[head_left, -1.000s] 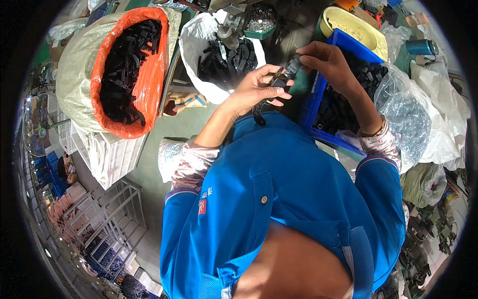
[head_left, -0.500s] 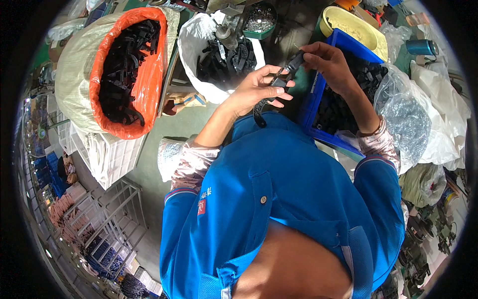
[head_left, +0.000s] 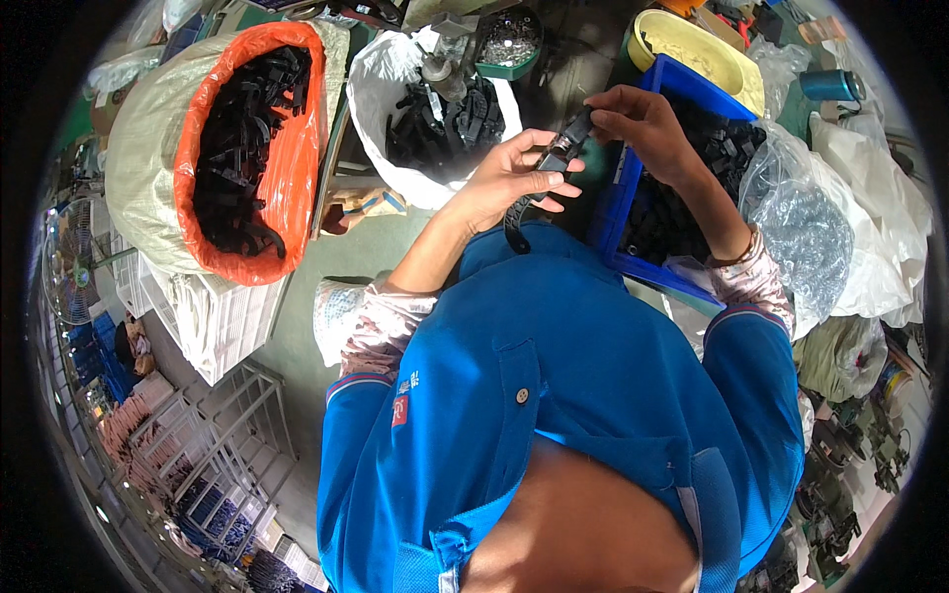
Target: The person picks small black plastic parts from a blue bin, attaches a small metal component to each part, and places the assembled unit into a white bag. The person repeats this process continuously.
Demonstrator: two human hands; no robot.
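Note:
My left hand (head_left: 502, 178) grips a black curved plastic part (head_left: 515, 227), whose lower end hooks down past my fingers. With thumb and fingertips, my right hand (head_left: 641, 124) pinches a small black block-like piece (head_left: 577, 123). The two parts meet end to end above my left thumb; whether they are locked together I cannot tell. Under my right forearm stands a blue crate (head_left: 615, 222) with many small black pieces inside. Beyond my left hand a white bag (head_left: 374, 84) lies open, full of black curved parts.
To the left is a woven sack with an orange liner (head_left: 306, 188), holding black parts, on a white crate (head_left: 242, 306). A green tray of small metal bits (head_left: 509, 71) and a yellow basin (head_left: 643, 44) are at the back. Clear plastic bags (head_left: 801, 227) lie right of the blue crate.
The small black piece in my right hand has come down against the curved part, closing the gap between them. My left hand has hardly moved.

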